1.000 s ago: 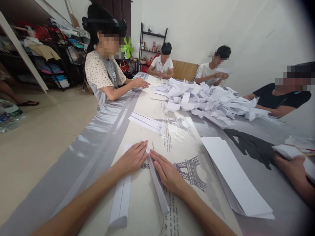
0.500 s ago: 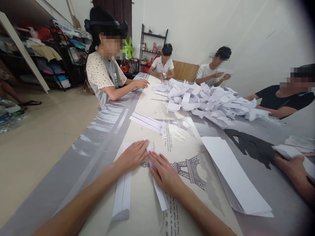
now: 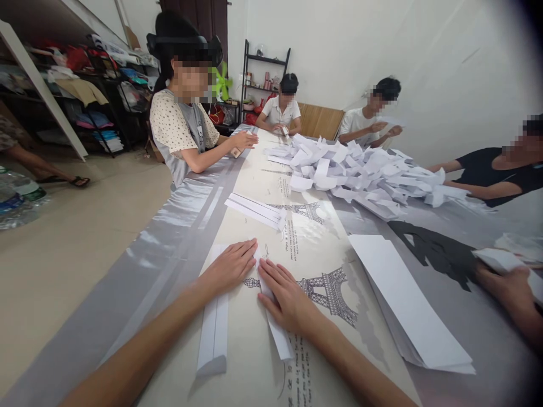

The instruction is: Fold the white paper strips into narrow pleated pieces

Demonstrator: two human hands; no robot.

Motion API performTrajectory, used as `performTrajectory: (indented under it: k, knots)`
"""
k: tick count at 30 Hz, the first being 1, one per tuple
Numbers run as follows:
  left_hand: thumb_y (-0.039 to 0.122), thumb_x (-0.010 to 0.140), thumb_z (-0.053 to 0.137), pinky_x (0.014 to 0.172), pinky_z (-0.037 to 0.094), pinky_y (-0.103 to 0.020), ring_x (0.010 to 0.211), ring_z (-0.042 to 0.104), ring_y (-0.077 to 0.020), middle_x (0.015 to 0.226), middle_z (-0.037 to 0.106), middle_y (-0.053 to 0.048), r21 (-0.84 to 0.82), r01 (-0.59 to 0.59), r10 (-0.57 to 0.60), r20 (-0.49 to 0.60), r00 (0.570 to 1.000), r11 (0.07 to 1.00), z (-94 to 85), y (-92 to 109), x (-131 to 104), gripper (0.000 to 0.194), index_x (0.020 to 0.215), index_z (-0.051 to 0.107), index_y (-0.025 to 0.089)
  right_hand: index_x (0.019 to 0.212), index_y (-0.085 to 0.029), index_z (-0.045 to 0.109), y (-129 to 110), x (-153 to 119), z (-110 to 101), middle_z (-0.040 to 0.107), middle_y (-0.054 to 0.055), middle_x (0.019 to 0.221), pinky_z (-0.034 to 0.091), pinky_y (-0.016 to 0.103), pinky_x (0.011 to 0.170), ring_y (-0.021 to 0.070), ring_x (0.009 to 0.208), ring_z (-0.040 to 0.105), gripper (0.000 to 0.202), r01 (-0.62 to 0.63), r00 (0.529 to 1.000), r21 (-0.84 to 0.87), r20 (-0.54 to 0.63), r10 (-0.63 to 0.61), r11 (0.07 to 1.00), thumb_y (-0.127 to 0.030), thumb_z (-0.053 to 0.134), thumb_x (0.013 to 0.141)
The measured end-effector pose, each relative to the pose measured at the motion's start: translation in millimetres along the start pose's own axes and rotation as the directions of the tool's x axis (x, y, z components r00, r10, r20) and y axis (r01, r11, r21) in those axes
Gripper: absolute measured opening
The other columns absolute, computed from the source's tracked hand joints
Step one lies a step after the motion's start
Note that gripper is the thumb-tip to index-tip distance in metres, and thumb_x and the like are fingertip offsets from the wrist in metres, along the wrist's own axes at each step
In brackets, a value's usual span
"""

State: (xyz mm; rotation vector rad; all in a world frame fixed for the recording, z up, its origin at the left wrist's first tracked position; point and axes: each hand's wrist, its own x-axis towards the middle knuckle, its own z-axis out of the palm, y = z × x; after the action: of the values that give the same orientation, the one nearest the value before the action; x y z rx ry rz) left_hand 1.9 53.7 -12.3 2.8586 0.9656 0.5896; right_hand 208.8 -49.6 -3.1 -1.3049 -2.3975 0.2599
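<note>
A narrow folded white paper strip [image 3: 280,343] lies lengthwise on the patterned table cover in front of me. My left hand [image 3: 235,264] is stretched out flat, its fingertips at the strip's far end. My right hand [image 3: 285,294] lies along the same strip with its fingers extended, pressing on it and covering its middle. Beneath my left wrist is a second, wider folded paper piece [image 3: 212,333] with a lengthwise crease and a curled near end. Beyond both hands, more folded paper strips [image 3: 254,211] lie side by side.
To the right lies a stack of white paper sheets [image 3: 409,305]. Farther back spreads a big heap of paper pieces [image 3: 352,172]. A dark flat piece [image 3: 436,249] is beside a co-worker's hand [image 3: 511,297] holding white paper. Several people sit around the table.
My hands have barely moved; the right one sits slightly apart from the left fingertips. The co-worker at left has brought their hands together around something small.
</note>
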Motion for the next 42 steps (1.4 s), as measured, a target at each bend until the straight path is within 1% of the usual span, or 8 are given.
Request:
performTrajectory:
  k: [10, 16, 19, 24, 30, 32, 38, 42]
  knots:
    - [0.033, 0.109, 0.032, 0.116, 0.039, -0.043, 0.140, 0.048, -0.0241, 0.151, 0.052, -0.015, 0.012, -0.017, 0.017, -0.005, 1.000, 1.000, -4.1, 2, 3, 0.044, 0.145, 0.049, 0.013, 0.158, -0.015, 0.033, 8, -7, -4, 0.040, 0.014, 0.161, 0.034, 0.052, 0.123, 0.0273, 0.152, 0.031, 0.059, 0.009, 1.000, 0.043, -0.004, -0.009, 0.999, -0.034, 0.049, 0.104]
    - [0.032, 0.108, 0.033, 0.113, 0.041, -0.048, 0.140, 0.049, -0.0297, 0.146, 0.057, -0.017, 0.107, 0.071, -0.070, -0.015, 0.997, 0.992, 1.5, 16, 9, 0.041, 0.136, 0.055, 0.012, 0.160, -0.013, 0.029, 3, -9, -13, 0.035, 0.014, 0.163, 0.033, 0.051, 0.124, 0.0277, 0.153, 0.029, 0.065, 0.039, 0.998, 0.000, 0.056, -0.039, 0.999, -0.037, 0.050, 0.104]
    - [0.029, 0.107, 0.033, 0.116, 0.037, -0.050, 0.144, 0.044, -0.0323, 0.149, 0.053, -0.020, 0.144, 0.101, -0.101, -0.003, 0.995, 0.984, 5.5, 21, 11, 0.042, 0.138, 0.052, 0.008, 0.162, -0.013, 0.023, -12, -23, -21, 0.031, 0.016, 0.164, 0.036, 0.053, 0.122, 0.0319, 0.152, 0.031, 0.076, 0.027, 0.996, -0.025, 0.091, -0.024, 0.999, -0.044, 0.055, 0.101]
    - [0.036, 0.104, 0.040, 0.117, 0.036, -0.045, 0.145, 0.043, -0.0302, 0.152, 0.050, -0.021, 0.044, 0.100, -0.100, 0.004, 0.995, 0.994, 3.7, 22, 10, 0.045, 0.139, 0.049, 0.009, 0.162, -0.007, 0.021, -41, -62, -27, 0.027, 0.020, 0.164, 0.042, 0.054, 0.118, 0.0382, 0.150, 0.031, 0.086, 0.024, 0.993, -0.084, 0.116, -0.014, 0.996, -0.047, 0.060, 0.097]
    - [0.059, 0.099, 0.047, 0.118, 0.033, -0.048, 0.149, 0.037, -0.0316, 0.158, 0.043, -0.019, -0.009, 0.138, -0.137, 0.022, 0.990, 0.990, -1.0, 25, 8, 0.062, 0.142, 0.044, 0.015, 0.164, -0.012, 0.010, -50, -90, -15, 0.034, 0.017, 0.161, 0.052, 0.051, 0.110, 0.0353, 0.145, 0.042, 0.083, 0.026, 1.000, -0.187, -0.009, -0.028, 0.982, -0.024, 0.056, 0.097]
    - [0.063, 0.098, 0.047, 0.119, 0.031, -0.048, 0.150, 0.035, -0.0318, 0.158, 0.042, -0.019, -0.013, 0.142, -0.141, 0.031, 0.989, 0.990, -2.1, 26, 8, 0.065, 0.142, 0.044, 0.015, 0.164, -0.011, 0.009, -51, -97, -13, 0.038, 0.016, 0.160, 0.054, 0.050, 0.109, 0.0341, 0.144, 0.045, 0.084, 0.033, 0.999, -0.215, -0.015, -0.037, 0.976, -0.023, 0.056, 0.096]
    - [0.064, 0.098, 0.046, 0.121, 0.027, -0.048, 0.151, 0.032, -0.0316, 0.161, 0.038, -0.020, -0.006, 0.174, -0.174, 0.067, 0.983, 0.985, -1.4, 28, 8, 0.070, 0.145, 0.041, 0.013, 0.164, -0.008, 0.009, -57, -120, -6, 0.043, 0.019, 0.155, 0.058, 0.050, 0.102, 0.0369, 0.138, 0.051, 0.088, 0.051, 0.997, -0.248, -0.042, -0.063, 0.967, -0.037, 0.057, 0.097]
    - [0.066, 0.098, 0.044, 0.121, 0.027, -0.048, 0.150, 0.034, -0.0303, 0.161, 0.039, -0.017, -0.012, 0.175, -0.175, 0.036, 0.984, 0.984, 1.3, 26, 8, 0.072, 0.149, 0.037, 0.015, 0.164, -0.010, 0.010, -60, -135, 5, 0.048, 0.018, 0.152, 0.056, 0.050, 0.103, 0.0371, 0.135, 0.055, 0.091, 0.019, 0.996, -0.253, -0.083, -0.041, 0.967, -0.047, 0.058, 0.096]
